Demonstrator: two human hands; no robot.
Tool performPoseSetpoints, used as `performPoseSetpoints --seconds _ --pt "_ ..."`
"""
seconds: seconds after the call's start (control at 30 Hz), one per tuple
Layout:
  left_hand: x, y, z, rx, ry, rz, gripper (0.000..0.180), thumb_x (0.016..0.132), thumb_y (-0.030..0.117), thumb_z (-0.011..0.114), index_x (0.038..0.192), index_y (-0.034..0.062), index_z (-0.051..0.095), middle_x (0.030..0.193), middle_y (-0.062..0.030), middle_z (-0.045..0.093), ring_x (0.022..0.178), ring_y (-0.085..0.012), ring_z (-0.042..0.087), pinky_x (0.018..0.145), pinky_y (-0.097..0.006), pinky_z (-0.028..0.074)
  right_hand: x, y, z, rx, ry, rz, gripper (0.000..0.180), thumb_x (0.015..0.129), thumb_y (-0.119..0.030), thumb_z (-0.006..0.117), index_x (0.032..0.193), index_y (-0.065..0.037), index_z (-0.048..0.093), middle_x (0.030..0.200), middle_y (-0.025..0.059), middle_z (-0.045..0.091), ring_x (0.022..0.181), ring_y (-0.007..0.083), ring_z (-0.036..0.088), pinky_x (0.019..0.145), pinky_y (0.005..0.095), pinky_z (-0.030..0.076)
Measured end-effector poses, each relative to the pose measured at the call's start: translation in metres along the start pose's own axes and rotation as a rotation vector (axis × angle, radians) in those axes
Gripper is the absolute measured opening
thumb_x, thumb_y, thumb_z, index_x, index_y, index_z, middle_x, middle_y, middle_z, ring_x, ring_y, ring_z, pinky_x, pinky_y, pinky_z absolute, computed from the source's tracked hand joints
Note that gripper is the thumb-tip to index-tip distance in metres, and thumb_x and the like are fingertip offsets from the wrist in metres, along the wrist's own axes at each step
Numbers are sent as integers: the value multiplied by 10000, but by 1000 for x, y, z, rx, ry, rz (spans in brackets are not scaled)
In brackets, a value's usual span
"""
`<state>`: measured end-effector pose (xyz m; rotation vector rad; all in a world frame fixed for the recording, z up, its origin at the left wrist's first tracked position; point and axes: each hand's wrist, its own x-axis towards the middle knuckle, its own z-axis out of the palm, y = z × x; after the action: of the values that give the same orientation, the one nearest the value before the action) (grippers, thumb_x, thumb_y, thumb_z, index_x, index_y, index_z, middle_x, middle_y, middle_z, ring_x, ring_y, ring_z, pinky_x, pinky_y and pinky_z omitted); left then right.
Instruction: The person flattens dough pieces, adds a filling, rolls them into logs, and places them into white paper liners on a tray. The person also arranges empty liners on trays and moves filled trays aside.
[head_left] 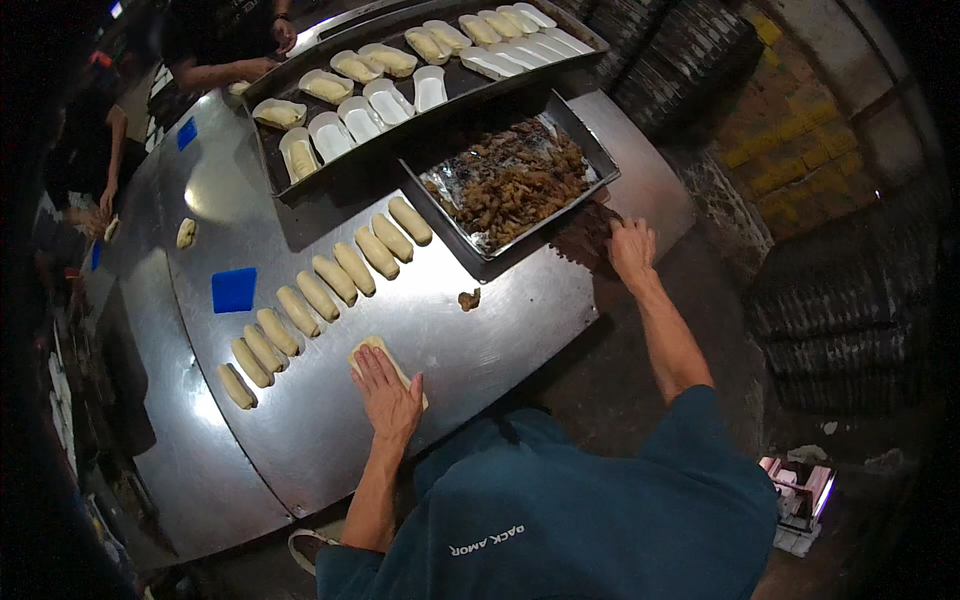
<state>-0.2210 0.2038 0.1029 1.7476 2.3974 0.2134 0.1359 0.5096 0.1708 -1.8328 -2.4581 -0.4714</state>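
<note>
My left hand [390,395] lies flat, fingers stretched out, on a flattened oblong piece of pale dough [362,348] near the table's front edge. My right hand [632,250] is at the right, at the edge of a dark brown crumbly mass [582,238] on the table. Its fingers look apart, with nothing visible held in them. Just beyond the dough, a slanting row of rolled dough pieces [320,294] runs across the table. A small brown lump [469,299] lies between my hands. Past it stands a metal tray [484,262] holding chunky brown filling.
A large dark baking tray [290,190] at the back holds white paper moulds [430,88], several with dough inside. A blue scraper [234,290] lies on the metal table [215,400]. Co-workers' hands [284,36] show at the far left. Stacked dark trays [840,330] stand at the right.
</note>
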Motion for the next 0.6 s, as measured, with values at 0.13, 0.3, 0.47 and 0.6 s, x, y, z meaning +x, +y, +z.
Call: performPoseSetpoints --seconds 0.13,0.3,0.47,0.6 --pt "-3 1 -3 64 12 10 825 951 479 431 1446 -128 172 1530 -321 90 1438 -448 47 1150 -566 42 -2 21 23 60 -72 -106 206 791 -32 576 983 -42 649 992 154 627 974 321 574 800 447 501" --pt "-1 -3 2 60 16 7 847 911 448 522 1425 -149 208 1525 -326 113 1436 -449 73 1139 -588 57 -9 27 24 90 -9 -96 160 801 -37 586 937 -26 671 953 158 654 909 337 615 787 455 512" --pt "-39 -11 -7 -122 186 112 799 913 438 530 1440 -88 242 1509 -321 173 1420 -461 136 1125 -609 99 5 5 -14 1008 -189 453 255 847 -91 637 1087 -12 668 868 125 671 809 176 659 708 326 530" --pt "-81 5 -9 -146 -185 333 752 892 405 583 1473 39 277 1489 -290 251 1398 -465 209 1123 -596 157 -17 -105 -54 1807 -526 306 329 888 -40 590 1190 90 575 936 109 657 789 162 652 766 298 561"
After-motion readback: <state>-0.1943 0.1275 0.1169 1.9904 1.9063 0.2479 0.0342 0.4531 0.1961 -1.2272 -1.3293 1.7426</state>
